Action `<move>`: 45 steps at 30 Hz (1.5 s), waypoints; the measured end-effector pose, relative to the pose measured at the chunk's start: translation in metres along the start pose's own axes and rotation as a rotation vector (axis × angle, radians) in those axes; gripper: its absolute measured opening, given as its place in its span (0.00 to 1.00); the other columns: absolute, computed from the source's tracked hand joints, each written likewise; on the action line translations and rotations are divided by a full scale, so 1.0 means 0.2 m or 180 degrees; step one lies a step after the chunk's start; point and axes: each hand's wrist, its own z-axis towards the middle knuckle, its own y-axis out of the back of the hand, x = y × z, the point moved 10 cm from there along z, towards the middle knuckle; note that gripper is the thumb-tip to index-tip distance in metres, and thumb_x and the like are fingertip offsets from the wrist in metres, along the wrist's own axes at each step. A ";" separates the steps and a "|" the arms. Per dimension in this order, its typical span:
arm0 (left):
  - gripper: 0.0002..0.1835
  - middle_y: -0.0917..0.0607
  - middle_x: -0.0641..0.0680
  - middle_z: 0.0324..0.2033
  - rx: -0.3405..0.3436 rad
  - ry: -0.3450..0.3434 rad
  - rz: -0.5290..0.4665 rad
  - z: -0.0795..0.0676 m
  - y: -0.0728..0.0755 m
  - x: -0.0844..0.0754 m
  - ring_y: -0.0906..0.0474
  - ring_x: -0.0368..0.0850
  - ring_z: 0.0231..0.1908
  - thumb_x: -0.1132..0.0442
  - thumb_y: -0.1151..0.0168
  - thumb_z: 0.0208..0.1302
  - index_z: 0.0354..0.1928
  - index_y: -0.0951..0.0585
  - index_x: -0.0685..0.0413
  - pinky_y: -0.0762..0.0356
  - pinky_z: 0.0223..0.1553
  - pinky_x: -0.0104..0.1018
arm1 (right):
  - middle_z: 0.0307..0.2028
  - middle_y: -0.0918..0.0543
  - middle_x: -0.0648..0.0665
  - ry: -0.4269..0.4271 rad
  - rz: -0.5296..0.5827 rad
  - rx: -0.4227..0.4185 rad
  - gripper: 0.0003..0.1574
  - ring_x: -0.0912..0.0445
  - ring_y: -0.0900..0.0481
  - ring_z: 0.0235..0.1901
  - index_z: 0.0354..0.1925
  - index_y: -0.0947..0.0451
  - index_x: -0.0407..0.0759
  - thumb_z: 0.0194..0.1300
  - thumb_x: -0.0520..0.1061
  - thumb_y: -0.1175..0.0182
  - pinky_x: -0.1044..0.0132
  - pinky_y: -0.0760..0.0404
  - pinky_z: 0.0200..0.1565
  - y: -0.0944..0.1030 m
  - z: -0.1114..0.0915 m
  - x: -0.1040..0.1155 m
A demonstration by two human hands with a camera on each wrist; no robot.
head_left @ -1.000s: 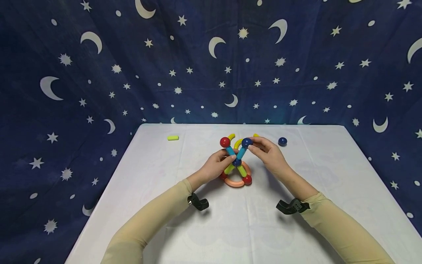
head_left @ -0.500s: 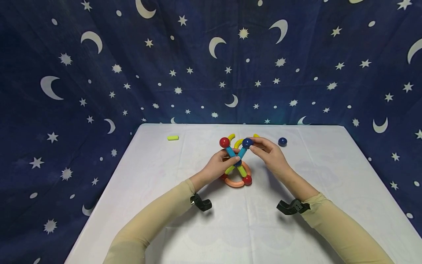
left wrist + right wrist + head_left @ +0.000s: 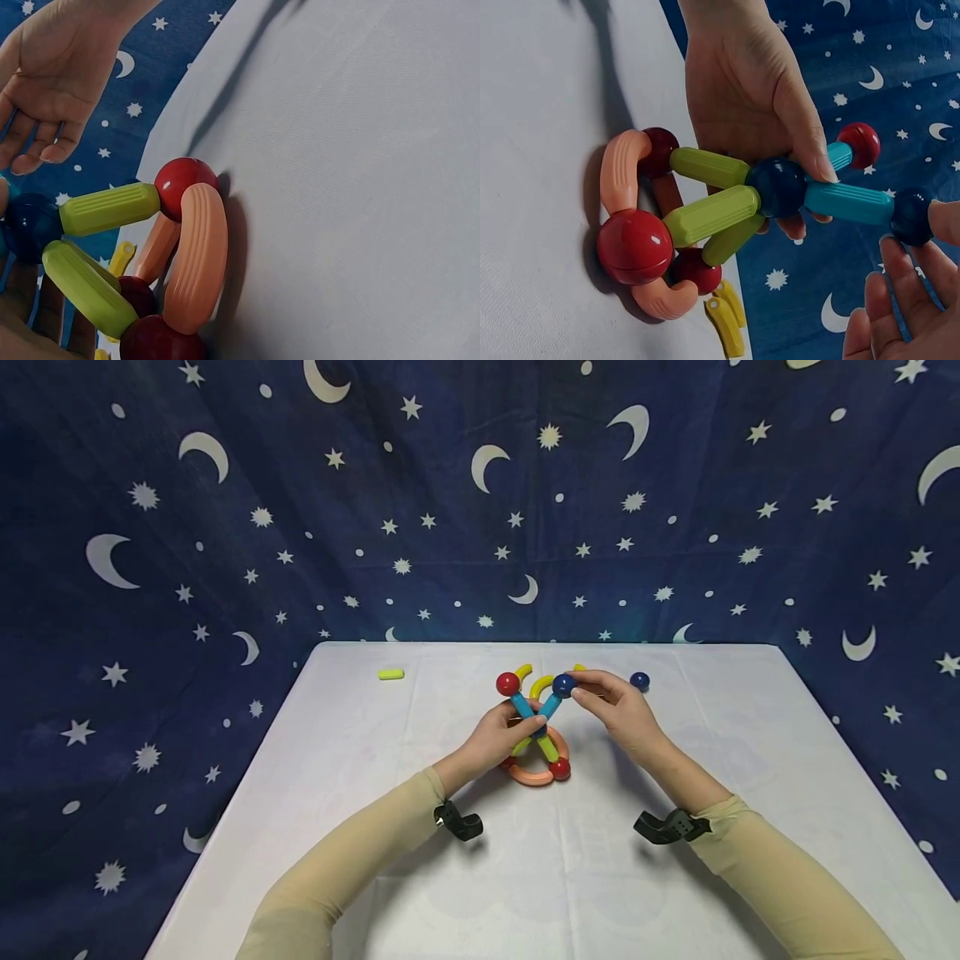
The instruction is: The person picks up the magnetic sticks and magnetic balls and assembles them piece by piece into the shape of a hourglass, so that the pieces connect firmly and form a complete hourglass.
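Observation:
A toy ball-and-rod model stands on the table: a base ring of orange curved rods (image 3: 531, 778) and red balls (image 3: 634, 246), lime rods (image 3: 712, 216) leaning up to a dark blue centre ball (image 3: 776, 187). Two light blue rods (image 3: 849, 203) spread from that ball in a V. One carries a red ball (image 3: 507, 683), the other a dark blue ball (image 3: 911, 214). My left hand (image 3: 491, 739) grips the model round its centre, thumb by the base of the light blue rods. With thumb and fingertips my right hand (image 3: 628, 718) pinches the upper dark blue ball.
Behind the model lie several yellow curved rods (image 3: 542, 685). A loose dark blue ball (image 3: 640, 681) sits at the back right and a single lime rod (image 3: 391, 674) at the back left. A star-patterned cloth (image 3: 420, 485) hangs beyond the white table (image 3: 352, 735).
My left hand has shifted slightly right, its thumb now covering more of the centre ball. The upper dark blue ball has moved slightly right with my right hand, so the V stands a little wider.

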 end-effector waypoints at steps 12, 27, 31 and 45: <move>0.17 0.13 0.51 0.45 0.0010 0.0032 0.0007 0.00 0.00 -0.01 0.17 0.46 0.49 0.51 0.38 0.74 0.58 0.19 0.51 0.25 0.58 0.46 | 0.64 0.24 0.43 -0.0024 -0.0122 0.0030 0.30 0.55 0.23 0.60 0.67 0.25 0.41 0.75 0.54 0.39 0.57 0.26 0.64 -0.01 0.01 0.01; 0.15 0.14 0.51 0.48 0.0068 0.0066 -0.0026 0.00 0.00 0.00 0.21 0.46 0.47 0.53 0.36 0.73 0.56 0.19 0.50 0.26 0.41 0.39 | 0.62 0.21 0.43 -0.0047 -0.0526 -0.0451 0.29 0.59 0.23 0.58 0.66 0.23 0.42 0.75 0.55 0.40 0.62 0.26 0.62 0.27 0.13 -0.06; 0.16 0.16 0.49 0.49 0.0097 0.0079 0.0039 -0.01 0.00 0.00 0.23 0.47 0.49 0.55 0.32 0.69 0.56 0.18 0.46 0.25 0.44 0.41 | 0.60 0.20 0.42 -0.0266 -0.0656 -0.0519 0.31 0.54 0.23 0.58 0.66 0.24 0.41 0.75 0.58 0.39 0.55 0.26 0.62 0.34 0.19 -0.13; 0.18 0.16 0.50 0.48 0.0100 0.0085 0.0037 0.00 0.00 0.01 0.23 0.48 0.48 0.53 0.30 0.67 0.57 0.18 0.46 0.24 0.46 0.43 | 0.60 0.22 0.34 -0.0660 -0.1691 -0.0063 0.25 0.40 0.26 0.59 0.65 0.25 0.37 0.79 0.50 0.46 0.42 0.27 0.59 0.29 0.34 -0.32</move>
